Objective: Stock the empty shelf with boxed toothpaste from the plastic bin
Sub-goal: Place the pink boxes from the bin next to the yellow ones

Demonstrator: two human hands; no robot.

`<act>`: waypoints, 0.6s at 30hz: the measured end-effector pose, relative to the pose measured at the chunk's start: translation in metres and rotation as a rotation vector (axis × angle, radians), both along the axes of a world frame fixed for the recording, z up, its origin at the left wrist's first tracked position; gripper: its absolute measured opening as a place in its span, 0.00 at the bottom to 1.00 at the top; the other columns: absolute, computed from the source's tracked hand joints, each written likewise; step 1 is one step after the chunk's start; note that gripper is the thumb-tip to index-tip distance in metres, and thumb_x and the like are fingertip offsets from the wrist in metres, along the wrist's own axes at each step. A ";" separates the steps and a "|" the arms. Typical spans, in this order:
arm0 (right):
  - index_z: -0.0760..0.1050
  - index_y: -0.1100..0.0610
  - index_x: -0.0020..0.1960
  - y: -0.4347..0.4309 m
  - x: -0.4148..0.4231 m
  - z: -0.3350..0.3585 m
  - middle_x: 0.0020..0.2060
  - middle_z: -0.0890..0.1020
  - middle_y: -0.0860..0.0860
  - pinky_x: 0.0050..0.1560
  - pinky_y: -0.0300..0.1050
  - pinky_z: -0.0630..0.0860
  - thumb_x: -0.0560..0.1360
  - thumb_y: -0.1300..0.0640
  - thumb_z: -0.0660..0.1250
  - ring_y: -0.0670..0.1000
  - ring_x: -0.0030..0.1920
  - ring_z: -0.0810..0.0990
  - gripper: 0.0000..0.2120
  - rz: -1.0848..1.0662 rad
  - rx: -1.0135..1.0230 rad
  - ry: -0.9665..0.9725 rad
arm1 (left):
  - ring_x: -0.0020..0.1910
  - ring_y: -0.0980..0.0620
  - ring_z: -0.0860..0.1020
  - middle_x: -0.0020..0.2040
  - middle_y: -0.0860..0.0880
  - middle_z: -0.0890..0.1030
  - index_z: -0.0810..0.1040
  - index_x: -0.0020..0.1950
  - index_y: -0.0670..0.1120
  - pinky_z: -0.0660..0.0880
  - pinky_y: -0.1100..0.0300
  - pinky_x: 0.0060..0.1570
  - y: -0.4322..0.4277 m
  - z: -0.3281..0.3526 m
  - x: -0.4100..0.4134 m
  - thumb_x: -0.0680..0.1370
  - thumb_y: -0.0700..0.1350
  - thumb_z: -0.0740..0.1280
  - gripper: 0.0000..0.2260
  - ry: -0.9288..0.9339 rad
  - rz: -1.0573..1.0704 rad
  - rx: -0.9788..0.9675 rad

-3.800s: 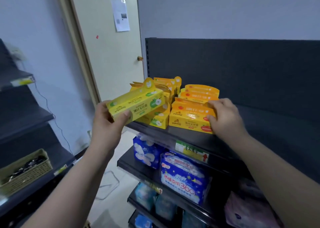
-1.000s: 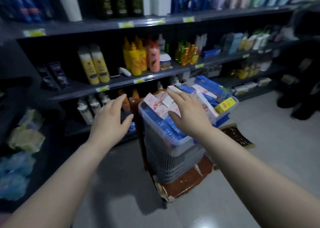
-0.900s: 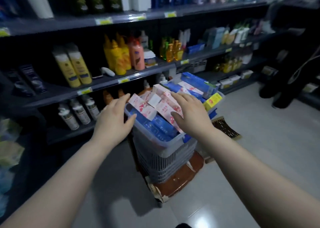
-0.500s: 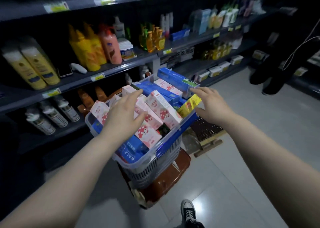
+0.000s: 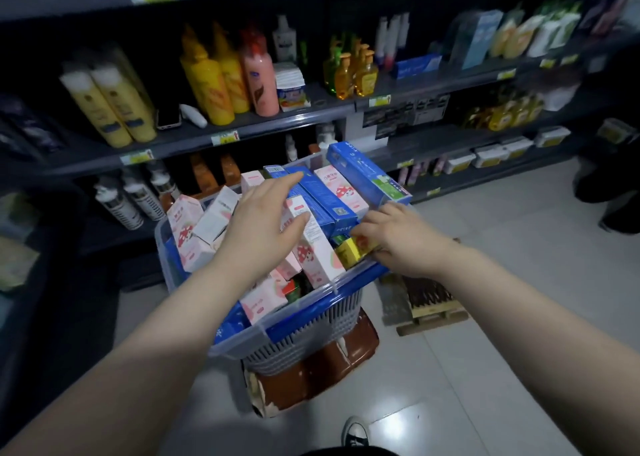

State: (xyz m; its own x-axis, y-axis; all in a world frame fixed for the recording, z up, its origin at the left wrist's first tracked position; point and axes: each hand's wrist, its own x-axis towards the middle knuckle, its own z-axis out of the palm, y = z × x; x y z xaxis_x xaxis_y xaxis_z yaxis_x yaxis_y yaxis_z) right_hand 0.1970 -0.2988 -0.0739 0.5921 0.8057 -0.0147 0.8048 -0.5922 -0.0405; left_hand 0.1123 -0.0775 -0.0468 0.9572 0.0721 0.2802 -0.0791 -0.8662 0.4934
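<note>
The right hand (image 5: 398, 239) has been closed round a yellow box (image 5: 348, 253) at the bin's (image 5: 311, 305) right edge; left hand (image 5: 263, 229) spread; bin full.

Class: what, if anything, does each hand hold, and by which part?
The right hand grips a small yellow box by its right end; the left hand lies open over pink boxes, holding nothing.

Released the yellow carton gripped earlier in the left hand (image 5: 263, 227); now spread flat over the pink boxes (image 5: 313, 255) in the plastic bin (image 5: 311, 312), fingertips reaching onto a blue box (image 5: 322, 199). Closed the right hand (image 5: 401, 237), open and reaching half a second ago, round the small yellow box (image 5: 349, 252) at the bin's right rim.
</note>
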 end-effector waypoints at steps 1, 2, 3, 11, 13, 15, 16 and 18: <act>0.71 0.50 0.66 -0.002 0.004 0.001 0.58 0.76 0.50 0.63 0.48 0.61 0.73 0.53 0.66 0.54 0.60 0.69 0.21 0.032 0.021 -0.001 | 0.66 0.49 0.68 0.67 0.48 0.72 0.66 0.73 0.49 0.63 0.55 0.66 0.000 0.001 0.000 0.77 0.46 0.66 0.24 -0.002 -0.001 -0.011; 0.72 0.52 0.65 -0.004 0.007 0.005 0.57 0.76 0.50 0.62 0.48 0.62 0.73 0.53 0.67 0.55 0.59 0.70 0.20 0.053 0.055 0.005 | 0.66 0.49 0.69 0.67 0.49 0.72 0.66 0.72 0.49 0.63 0.58 0.65 0.000 0.001 0.001 0.78 0.46 0.65 0.23 -0.005 -0.004 -0.021; 0.73 0.53 0.64 -0.006 0.011 0.011 0.56 0.77 0.51 0.60 0.48 0.63 0.74 0.52 0.68 0.56 0.59 0.71 0.20 0.063 0.096 0.021 | 0.66 0.50 0.68 0.67 0.49 0.72 0.66 0.72 0.49 0.61 0.61 0.64 0.001 0.002 0.001 0.78 0.45 0.65 0.22 -0.008 -0.007 -0.026; 0.78 0.55 0.44 0.032 0.017 0.103 0.35 0.79 0.48 0.35 0.34 0.71 0.74 0.54 0.69 0.41 0.32 0.75 0.05 -0.158 0.710 0.523 | 0.69 0.63 0.65 0.70 0.60 0.66 0.52 0.70 0.73 0.64 0.57 0.69 -0.006 0.021 -0.022 0.73 0.61 0.65 0.30 0.065 -0.156 -0.358; 0.78 0.61 0.43 0.059 0.019 0.111 0.34 0.79 0.51 0.34 0.39 0.74 0.73 0.52 0.70 0.44 0.32 0.76 0.11 -0.264 0.846 0.634 | 0.70 0.61 0.65 0.72 0.58 0.63 0.45 0.67 0.78 0.64 0.58 0.68 -0.010 0.023 -0.030 0.66 0.65 0.69 0.39 0.089 -0.110 -0.494; 0.76 0.68 0.45 0.090 0.015 0.113 0.37 0.81 0.59 0.34 0.45 0.78 0.72 0.51 0.71 0.51 0.34 0.79 0.18 -0.334 0.951 0.762 | 0.71 0.60 0.63 0.73 0.60 0.60 0.43 0.67 0.78 0.66 0.61 0.65 -0.007 0.023 -0.039 0.63 0.61 0.75 0.46 0.065 -0.038 -0.608; 0.76 0.68 0.44 0.105 0.010 0.112 0.39 0.82 0.62 0.35 0.46 0.80 0.72 0.51 0.71 0.54 0.34 0.80 0.18 -0.353 0.992 0.812 | 0.72 0.62 0.61 0.72 0.63 0.59 0.43 0.68 0.77 0.66 0.65 0.63 -0.004 0.023 -0.046 0.63 0.58 0.77 0.49 0.038 0.004 -0.611; 0.74 0.63 0.38 0.136 -0.004 0.108 0.40 0.83 0.66 0.40 0.54 0.82 0.71 0.51 0.72 0.61 0.36 0.83 0.15 -0.367 1.018 0.869 | 0.71 0.64 0.59 0.70 0.65 0.60 0.47 0.70 0.73 0.64 0.69 0.62 0.006 0.022 -0.064 0.66 0.52 0.78 0.47 -0.055 0.146 -0.494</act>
State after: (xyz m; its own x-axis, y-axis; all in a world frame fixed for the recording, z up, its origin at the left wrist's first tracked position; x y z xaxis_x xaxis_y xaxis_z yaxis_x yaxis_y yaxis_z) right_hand 0.1928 -0.1624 0.0344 0.8740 0.4857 0.0101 0.1057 -0.1698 -0.9798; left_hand 0.0487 -0.0717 -0.0251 0.9121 0.3400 0.2289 -0.0127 -0.5348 0.8449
